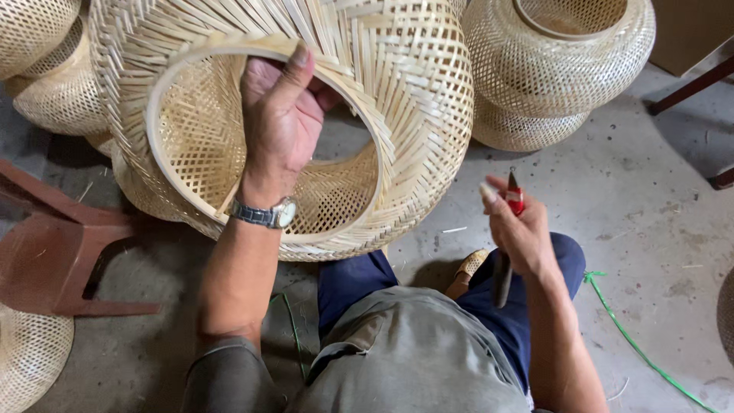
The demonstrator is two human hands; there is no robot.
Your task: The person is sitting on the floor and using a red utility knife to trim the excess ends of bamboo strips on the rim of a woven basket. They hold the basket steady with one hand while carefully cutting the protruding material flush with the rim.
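Observation:
My left hand (279,126) grips the round rim of a large woven bamboo basket (405,99), thumb over the hoop and fingers inside the opening. The basket is tilted with its mouth facing me, held above my lap. A metal wristwatch (267,215) sits on that wrist. My right hand (520,229) is off to the right of the basket, apart from it, closed around a small cutting tool with a red body and dark handles (511,229), its tip pointing up.
More woven baskets stand around: a stacked pair at the back right (558,61), others at the back left (46,76) and lower left (30,356). A reddish plastic stool (53,252) is at my left. A green strap (634,344) lies on the concrete floor at the right.

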